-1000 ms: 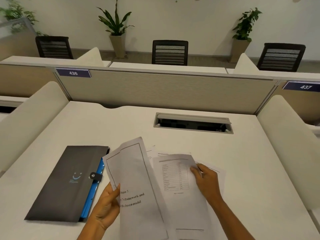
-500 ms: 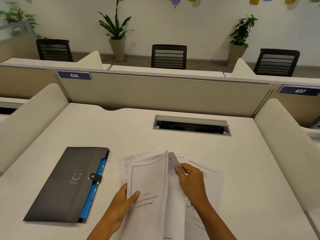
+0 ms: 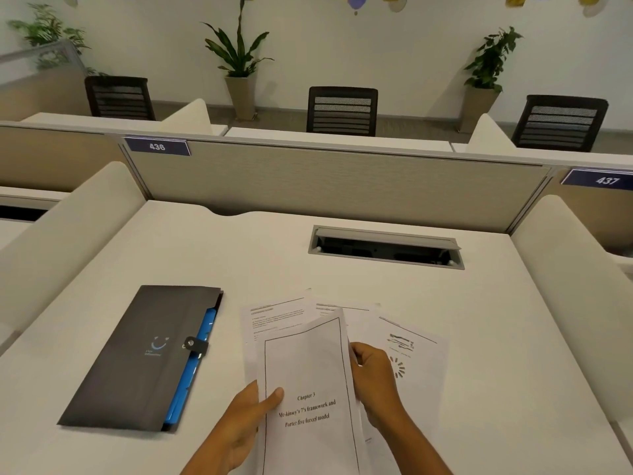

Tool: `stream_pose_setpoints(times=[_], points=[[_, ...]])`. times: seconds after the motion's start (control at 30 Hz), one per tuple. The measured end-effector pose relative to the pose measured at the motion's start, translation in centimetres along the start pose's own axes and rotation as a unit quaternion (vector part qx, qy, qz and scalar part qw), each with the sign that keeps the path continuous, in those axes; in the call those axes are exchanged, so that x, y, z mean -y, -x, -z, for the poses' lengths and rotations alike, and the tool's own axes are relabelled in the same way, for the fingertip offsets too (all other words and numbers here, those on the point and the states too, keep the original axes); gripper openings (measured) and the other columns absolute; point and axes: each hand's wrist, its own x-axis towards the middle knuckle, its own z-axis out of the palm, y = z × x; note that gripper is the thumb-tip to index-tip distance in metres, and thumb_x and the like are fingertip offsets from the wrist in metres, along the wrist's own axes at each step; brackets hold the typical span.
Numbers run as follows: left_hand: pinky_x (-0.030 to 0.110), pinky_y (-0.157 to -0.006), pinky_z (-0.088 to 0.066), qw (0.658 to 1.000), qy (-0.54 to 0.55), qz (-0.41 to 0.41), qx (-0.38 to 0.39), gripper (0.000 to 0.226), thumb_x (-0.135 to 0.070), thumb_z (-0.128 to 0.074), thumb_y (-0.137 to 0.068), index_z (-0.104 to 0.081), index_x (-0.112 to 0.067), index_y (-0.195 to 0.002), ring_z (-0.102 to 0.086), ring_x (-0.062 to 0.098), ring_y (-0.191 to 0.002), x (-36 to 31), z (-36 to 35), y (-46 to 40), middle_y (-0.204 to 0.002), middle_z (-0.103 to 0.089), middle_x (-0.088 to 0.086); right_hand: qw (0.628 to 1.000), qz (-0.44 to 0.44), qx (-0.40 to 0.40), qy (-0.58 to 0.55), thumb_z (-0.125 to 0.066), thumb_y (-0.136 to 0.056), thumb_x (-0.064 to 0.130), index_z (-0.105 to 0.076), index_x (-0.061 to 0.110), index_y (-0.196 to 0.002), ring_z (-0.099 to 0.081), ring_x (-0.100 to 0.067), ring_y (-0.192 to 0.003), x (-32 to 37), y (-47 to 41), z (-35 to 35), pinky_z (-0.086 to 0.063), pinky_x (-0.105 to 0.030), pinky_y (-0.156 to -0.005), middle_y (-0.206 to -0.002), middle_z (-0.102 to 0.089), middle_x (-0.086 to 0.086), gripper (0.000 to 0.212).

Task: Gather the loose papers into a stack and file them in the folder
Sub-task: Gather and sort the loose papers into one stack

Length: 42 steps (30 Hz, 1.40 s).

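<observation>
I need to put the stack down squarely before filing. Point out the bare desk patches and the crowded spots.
Bare desk lies between the folder and the cable hatch, and right of the loose papers toward the side divider. It is crowded at the front middle, where both hands, left and right, hold the chapter page over spread sheets.

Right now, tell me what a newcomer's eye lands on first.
The two hands at the near edge: the left hand and right hand grip a bordered "Chapter 3" page above scattered papers. To their left, a dark folder lies closed on the desk.
</observation>
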Motion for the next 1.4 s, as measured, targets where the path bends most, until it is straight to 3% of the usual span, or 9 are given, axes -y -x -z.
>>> stream_pose_setpoints(times=[0.3, 0.43, 0.53, 0.63, 0.77, 0.9, 1.13, 1.27, 1.4], points=[[0.047, -0.1, -0.057, 0.999, -0.03, -0.016, -0.039, 0.055, -0.01, -0.079, -0.086, -0.06, -0.013, -0.137, -0.072, 0.03, -0.113, 1.7, 2.0, -0.4, -0.12, -0.078, 0.007, 0.993, -0.041, 0.101, -0.044, -0.051, -0.104, 0.057, -0.084, 0.024, -0.097, -0.081, -0.024, -0.072, 0.7, -0.9, 1.1, -0.066, -0.034, -0.062, -0.092, -0.084, -0.003, 0.047], [0.055, -0.1, -0.057, 0.996, 0.002, -0.03, -0.079, 0.054, -0.012, -0.077, -0.087, -0.058, -0.015, -0.137, -0.071, 0.035, -0.112, 1.9, 3.2, -0.3, -0.12, -0.076, 0.012, 0.975, 0.042, -0.028, 0.217, -0.069, -0.097, 0.046, -0.076, 0.022, -0.12, -0.075, -0.015, -0.094, -2.2, -4.1, 6.0, -0.063, -0.045, -0.092, -0.11, -0.08, 0.002, 0.034], [0.055, -0.096, -0.058, 0.994, 0.055, -0.041, -0.087, 0.047, -0.013, -0.077, -0.086, -0.063, -0.018, -0.131, -0.075, 0.037, -0.108, 2.0, 4.4, -0.2, -0.117, -0.078, 0.013, 0.918, 0.001, -0.048, 0.394, -0.074, -0.089, 0.057, -0.04, 0.022, -0.158, -0.04, -0.026, -0.15, -5.4, -6.4, 10.8, -0.042, -0.049, -0.118, -0.165, -0.041, -0.005, 0.085], [0.046, -0.092, -0.059, 0.988, 0.11, -0.047, -0.102, 0.038, -0.011, -0.071, -0.089, -0.065, -0.018, -0.126, -0.076, 0.031, -0.105, 1.8, 5.5, -0.1, -0.12, -0.077, 0.014, 0.88, -0.058, -0.027, 0.47, -0.073, -0.077, 0.075, 0.0, 0.02, -0.168, 0.0, -0.031, -0.164, -8.1, -8.1, 14.7, -0.021, -0.061, -0.128, -0.178, 0.003, -0.006, 0.129], [0.05, -0.083, -0.063, 0.981, 0.149, -0.04, -0.118, 0.027, -0.015, -0.065, -0.095, -0.066, -0.025, -0.12, -0.073, 0.034, -0.109, 1.2, 6.4, 0.2, -0.114, -0.079, 0.011, 0.866, -0.048, 0.0, 0.497, -0.07, -0.076, 0.079, 0.018, 0.02, -0.166, 0.003, -0.029, -0.165, -10.0, -8.2, 16.5, -0.011, -0.065, -0.128, -0.178, 0.009, -0.003, 0.139], [0.072, -0.108, -0.041, 0.979, 0.168, -0.026, -0.114, 0.037, -0.015, -0.06, -0.098, -0.059, -0.022, -0.134, -0.061, 0.045, -0.126, 1.0, 7.0, 0.0, -0.127, -0.071, 0.021, 0.874, -0.006, -0.032, 0.485, -0.073, -0.079, 0.072, 0.011, 0.018, -0.167, -0.011, -0.028, -0.164, -10.5, -7.5, 15.9, -0.013, -0.06, -0.129, -0.176, -0.019, -0.007, 0.133], [0.073, -0.106, -0.042, 0.982, 0.163, -0.033, -0.094, 0.043, -0.014, -0.06, -0.099, -0.054, -0.02, -0.141, -0.061, 0.048, -0.126, 0.5, 6.0, -0.2, -0.129, -0.07, 0.024, 0.931, -0.023, -0.117, 0.344, -0.095, -0.066, 0.046, -0.009, 0.029, -0.166, -0.059, -0.035, -0.13, -10.7, -6.2, 15.0, -0.046, -0.052, -0.108, -0.142, -0.062, -0.012, 0.133], [0.063, -0.089, -0.058, 0.982, 0.165, -0.037, -0.088, 0.036, -0.014, -0.062, -0.097, -0.059, -0.019, -0.133, -0.069, 0.045, -0.114, 0.2, 5.2, 0.0, -0.117, -0.077, 0.021, 0.951, -0.028, -0.169, 0.258, -0.088, -0.08, 0.022, -0.027, 0.031, -0.159, -0.07, -0.021, -0.086, -9.6, -5.9, 14.9, -0.061, -0.046, -0.081, -0.11, -0.069, 0.002, 0.1], [0.061, -0.079, -0.062, 0.984, 0.158, -0.038, -0.079, 0.03, -0.018, -0.063, -0.096, -0.06, -0.023, -0.126, -0.076, 0.042, -0.1, -0.2, 4.6, 0.2, -0.111, -0.079, 0.02, 0.947, 0.045, -0.216, 0.233, -0.076, -0.091, 0.018, -0.051, 0.029, -0.146, -0.069, -0.008, -0.076, -5.8, -5.6, 15.8, -0.053, -0.03, -0.062, -0.097, -0.068, 0.01, 0.061]])
